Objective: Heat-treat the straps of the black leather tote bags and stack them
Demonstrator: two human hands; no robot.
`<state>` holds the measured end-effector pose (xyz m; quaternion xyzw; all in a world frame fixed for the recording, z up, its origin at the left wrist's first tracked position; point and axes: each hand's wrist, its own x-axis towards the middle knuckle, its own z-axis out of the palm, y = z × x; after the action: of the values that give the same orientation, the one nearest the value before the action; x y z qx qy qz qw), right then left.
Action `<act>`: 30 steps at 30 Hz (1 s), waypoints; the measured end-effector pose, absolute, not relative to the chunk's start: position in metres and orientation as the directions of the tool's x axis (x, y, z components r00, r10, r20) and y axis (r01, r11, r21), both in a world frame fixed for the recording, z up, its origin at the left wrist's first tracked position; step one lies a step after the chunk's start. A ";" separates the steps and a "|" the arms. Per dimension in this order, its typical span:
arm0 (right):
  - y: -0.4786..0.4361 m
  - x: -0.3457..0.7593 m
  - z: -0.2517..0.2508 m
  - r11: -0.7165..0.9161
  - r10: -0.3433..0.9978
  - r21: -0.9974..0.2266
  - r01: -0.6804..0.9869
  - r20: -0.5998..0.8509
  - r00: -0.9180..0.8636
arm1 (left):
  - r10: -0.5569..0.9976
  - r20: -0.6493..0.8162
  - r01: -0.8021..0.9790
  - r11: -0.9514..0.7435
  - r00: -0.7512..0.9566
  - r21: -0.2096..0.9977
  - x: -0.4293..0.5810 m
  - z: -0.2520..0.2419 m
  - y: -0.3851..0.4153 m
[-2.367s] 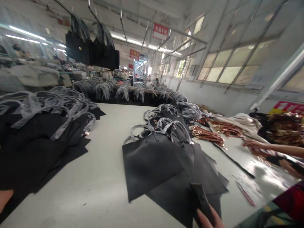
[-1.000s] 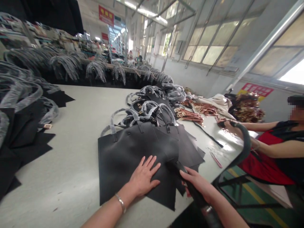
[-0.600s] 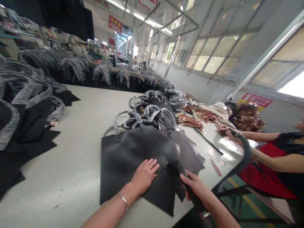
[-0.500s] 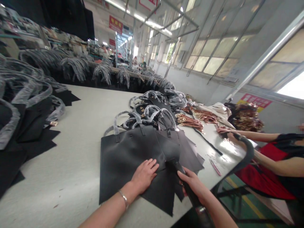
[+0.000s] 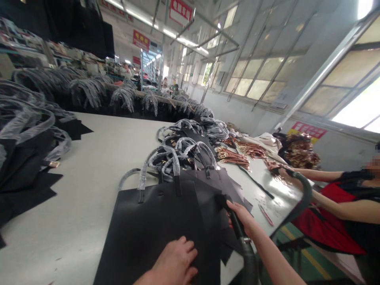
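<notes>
A black tote bag [image 5: 154, 221] lies on the table in front of me, its handles wrapped in clear plastic and pointing away. My left hand [image 5: 176, 259] is over the bag's front panel, fingers bent and thumb apart, with nothing visible in it; whether it presses on the panel I cannot tell. My right hand [image 5: 242, 217] is wrapped around a black hose nozzle [image 5: 236, 223], its tip at the bag's right side. A metal clamp joins the nozzle to a thick hose running down out of view. More dark bags [image 5: 204, 180] lie beneath and behind.
Black bag pieces with wrapped handles [image 5: 29, 118] are piled at the left of the white table [image 5: 80, 178]. Brown straps with gold clasps [image 5: 234, 156] lie at the right, near a pink cutter [image 5: 266, 215]. A co-worker [image 5: 335, 213] holds another black hose [image 5: 305, 190] there.
The tote bag has come closer to me and its front lies straighter. My left hand has moved down toward me, its fingers more bent. The nozzle stays at the bag's right side.
</notes>
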<state>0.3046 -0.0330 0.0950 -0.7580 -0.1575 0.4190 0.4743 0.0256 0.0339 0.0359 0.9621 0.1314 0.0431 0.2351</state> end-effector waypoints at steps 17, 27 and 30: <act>-0.029 0.344 0.118 -0.519 0.637 -0.852 -0.072 -0.442 0.631 | 0.250 0.149 0.160 -0.880 0.957 0.447 0.052 0.016 0.077; -0.060 0.269 0.129 -0.546 0.779 -0.837 0.024 -0.497 0.383 | 0.096 0.248 0.023 -0.959 0.964 0.283 0.060 -0.004 0.017; -0.052 0.258 0.127 -0.572 0.780 -0.820 0.038 -0.529 0.334 | 0.028 0.346 -0.023 -0.990 0.938 0.141 0.069 -0.028 -0.017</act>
<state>0.2579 -0.0518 0.1274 -0.7292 -0.2805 0.5041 0.3681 0.0690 -0.0167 -0.0282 0.9818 0.0013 0.1762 0.0714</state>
